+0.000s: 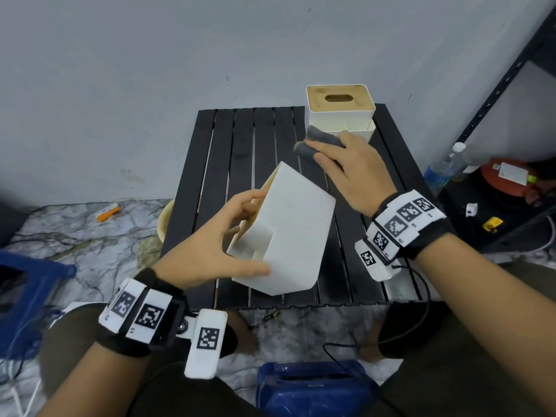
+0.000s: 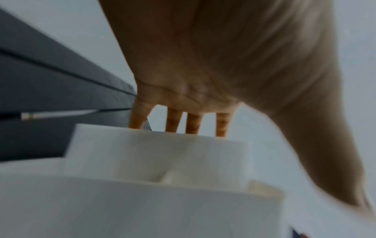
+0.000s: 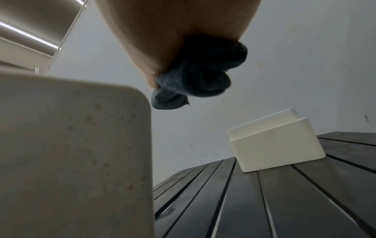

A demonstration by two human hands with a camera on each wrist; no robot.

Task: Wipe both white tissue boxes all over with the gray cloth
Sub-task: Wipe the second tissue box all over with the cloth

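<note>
Gray cloth point(image 1: 323, 140) bunched in right hand point(image 1: 350, 173), above tilted box point(image 1: 288, 233)

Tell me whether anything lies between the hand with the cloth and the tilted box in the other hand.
Nothing visible does. The right hand holds the gray cloth above bare black table, just beyond the tilted tissue box gripped by the left hand. The second tissue box sits behind, out of the path.

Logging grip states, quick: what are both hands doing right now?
Left hand: grips the tilted tissue box.
Right hand: holds the bunched gray cloth.
</note>
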